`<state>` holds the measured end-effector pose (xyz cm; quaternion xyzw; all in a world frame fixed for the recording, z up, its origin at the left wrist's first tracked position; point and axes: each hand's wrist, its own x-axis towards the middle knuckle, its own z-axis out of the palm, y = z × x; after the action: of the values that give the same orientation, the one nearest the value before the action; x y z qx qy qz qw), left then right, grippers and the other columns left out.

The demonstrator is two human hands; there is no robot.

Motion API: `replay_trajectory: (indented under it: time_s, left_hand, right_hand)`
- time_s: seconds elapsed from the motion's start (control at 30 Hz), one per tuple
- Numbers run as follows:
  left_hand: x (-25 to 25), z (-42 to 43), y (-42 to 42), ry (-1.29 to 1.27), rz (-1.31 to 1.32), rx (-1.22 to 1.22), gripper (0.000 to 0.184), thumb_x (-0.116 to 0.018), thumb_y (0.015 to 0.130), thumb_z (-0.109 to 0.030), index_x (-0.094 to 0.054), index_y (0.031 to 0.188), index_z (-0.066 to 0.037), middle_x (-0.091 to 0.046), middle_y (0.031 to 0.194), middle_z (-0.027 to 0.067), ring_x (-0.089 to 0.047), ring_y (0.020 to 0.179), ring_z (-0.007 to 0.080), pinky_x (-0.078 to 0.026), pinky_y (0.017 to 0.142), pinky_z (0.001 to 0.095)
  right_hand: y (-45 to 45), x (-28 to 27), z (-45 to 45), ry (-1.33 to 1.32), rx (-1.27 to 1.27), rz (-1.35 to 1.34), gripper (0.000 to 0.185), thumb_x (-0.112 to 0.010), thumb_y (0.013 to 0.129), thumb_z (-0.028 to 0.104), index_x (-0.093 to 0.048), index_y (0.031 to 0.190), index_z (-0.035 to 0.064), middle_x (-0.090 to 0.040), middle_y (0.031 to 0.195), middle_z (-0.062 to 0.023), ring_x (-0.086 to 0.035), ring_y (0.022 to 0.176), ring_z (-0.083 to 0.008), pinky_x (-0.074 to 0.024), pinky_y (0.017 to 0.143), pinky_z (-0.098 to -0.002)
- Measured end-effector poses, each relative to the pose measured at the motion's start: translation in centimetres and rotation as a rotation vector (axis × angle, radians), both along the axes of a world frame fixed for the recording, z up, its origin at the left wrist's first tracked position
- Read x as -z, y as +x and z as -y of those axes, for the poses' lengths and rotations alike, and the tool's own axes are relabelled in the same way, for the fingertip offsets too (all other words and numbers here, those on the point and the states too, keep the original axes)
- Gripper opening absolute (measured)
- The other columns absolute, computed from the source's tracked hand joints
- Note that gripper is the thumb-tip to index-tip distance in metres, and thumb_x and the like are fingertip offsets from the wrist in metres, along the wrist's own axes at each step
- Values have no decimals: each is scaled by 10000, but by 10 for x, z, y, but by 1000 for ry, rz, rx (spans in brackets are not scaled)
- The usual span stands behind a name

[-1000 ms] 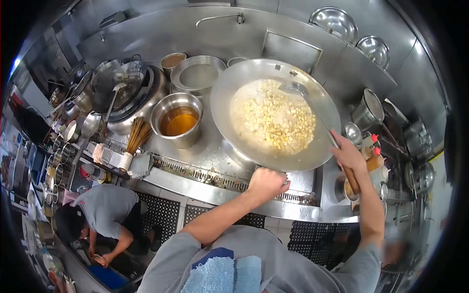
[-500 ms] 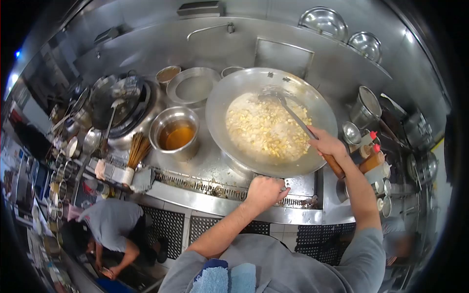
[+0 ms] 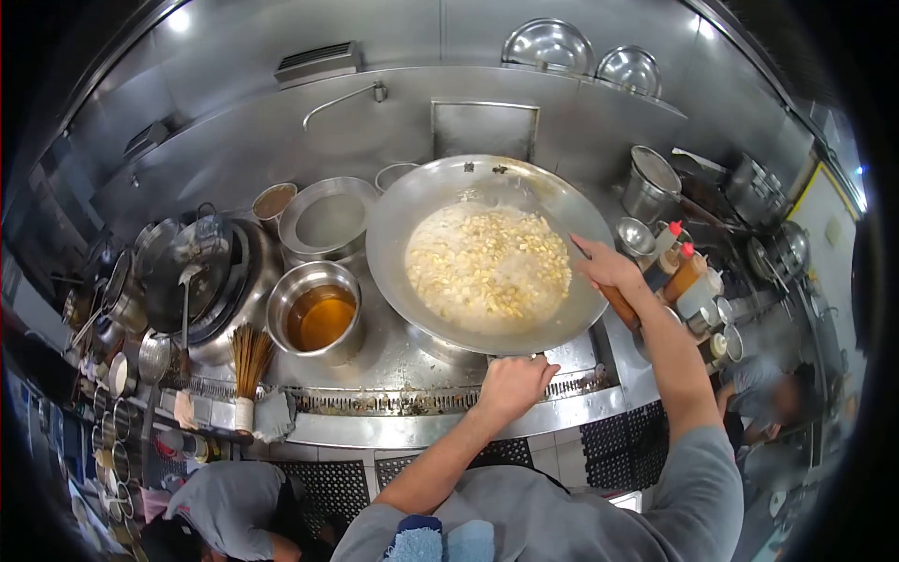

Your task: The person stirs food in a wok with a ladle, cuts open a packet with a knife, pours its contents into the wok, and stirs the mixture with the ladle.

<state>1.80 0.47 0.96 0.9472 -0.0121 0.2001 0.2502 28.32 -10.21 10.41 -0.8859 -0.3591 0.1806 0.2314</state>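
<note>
My right hand (image 3: 613,270) grips the wooden handle of a wok ladle (image 3: 619,305) at the right side of a big metal wok (image 3: 389,234). The ladle's head and most of its shaft are out of sight. Pale, cloudy liquid with many small yellow and white pieces (image 3: 492,253) fills the wok's middle. Below the front rim, my left hand (image 3: 515,386) is closed in a fist by the stove edge. A small bit of metal shows at its fingers, but I cannot tell what it is.
Left of the wok stand a pot of amber liquid (image 3: 321,317), a steel basin (image 3: 328,220) and a bamboo brush (image 3: 249,365). Sauce bottles (image 3: 688,272) line the right side. One person (image 3: 229,501) bends at lower left; another (image 3: 763,393) is at right.
The view has tilted up and shifted right. The ladle's head, visible at the back of the food before, is now hidden. My left hand stays low in front of the wok.
</note>
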Motion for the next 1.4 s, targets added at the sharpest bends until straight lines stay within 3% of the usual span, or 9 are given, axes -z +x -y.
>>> replay_trajectory:
  time_s: [0.3, 0.5, 0.7, 0.9, 1.0, 1.1, 1.2, 1.3, 1.4]
  left_hand:
    - [3, -4, 2, 71, 144, 27, 415, -564, 988, -388, -666, 734, -76, -644, 595, 116, -664, 545, 299, -530, 507, 418]
    - [7, -3, 1, 40, 89, 41, 417, -579, 976, -409, -656, 730, -82, -643, 597, 116, -657, 533, 303, -524, 495, 423]
    - [8, -4, 3, 63, 123, 19, 422, -592, 963, -429, -652, 720, -90, -635, 574, 117, -657, 523, 304, -524, 491, 421]
    - [4, -2, 1, 61, 97, 17, 412, -587, 965, -428, -652, 736, -92, -638, 579, 125, -660, 534, 326, -519, 496, 454]
    - [-1, -2, 0, 45, 67, 21, 407, -585, 966, -428, -655, 747, -91, -642, 590, 127, -663, 551, 338, -516, 508, 471]
    - [-4, -1, -1, 41, 33, 3, 407, -585, 964, -430, -652, 751, -90, -645, 603, 132, -664, 562, 343, -513, 518, 481]
    - [-3, 1, 1, 42, 7, -17, 409, -581, 963, -431, -648, 748, -90, -652, 622, 141, -662, 572, 351, -511, 533, 490]
    - [-5, 0, 1, 44, -26, -13, 405, -577, 963, -428, -645, 746, -94, -659, 643, 149, -662, 595, 365, -512, 555, 497]
    - [-7, 1, 1, 47, -55, -32, 388, -577, 964, -420, -651, 758, -100, -664, 664, 154, -663, 623, 372, -515, 580, 495]
  right_hand:
    - [-15, 13, -7, -23, 44, -105, 667, -553, 900, 176, -354, 1523, 44, -605, 630, -117, -584, 491, -202, -502, 506, -373]
    - [-40, -5, 1, -15, 248, -29, 703, -561, 911, 175, -300, 1549, 36, -564, 609, -67, -551, 487, -153, -490, 479, -341]
    - [-32, 8, 26, 10, 112, -88, 677, -529, 916, 149, -309, 1549, 51, -565, 649, -69, -547, 484, -149, -482, 453, -341]
    - [-35, 30, 27, 41, 199, -27, 664, -563, 917, 149, -332, 1526, 21, -622, 713, -106, -562, 509, -168, -488, 510, -352]
    - [-57, 4, 32, 85, 148, -247, 658, -561, 915, 145, -340, 1522, 19, -619, 716, -113, -564, 507, -172, -486, 496, -348]
    - [-46, 3, 45, 132, 223, -256, 687, -560, 932, 165, -296, 1559, 68, -560, 695, -45, -522, 485, -131, -471, 434, -306]
    - [-15, 21, 44, 132, 168, 3, 672, -561, 935, 164, -314, 1554, 75, -550, 681, -35, -518, 485, -124, -470, 431, -303]
    - [-21, 24, 38, 211, 176, -100, 540, -551, 916, 152, -464, 1442, 68, -578, 645, -78, -545, 472, -166, -490, 455, -352]
    - [-35, 24, 41, 204, 149, -340, 499, -539, 914, 157, -491, 1401, 59, -592, 663, -98, -557, 474, -186, -508, 472, -370]
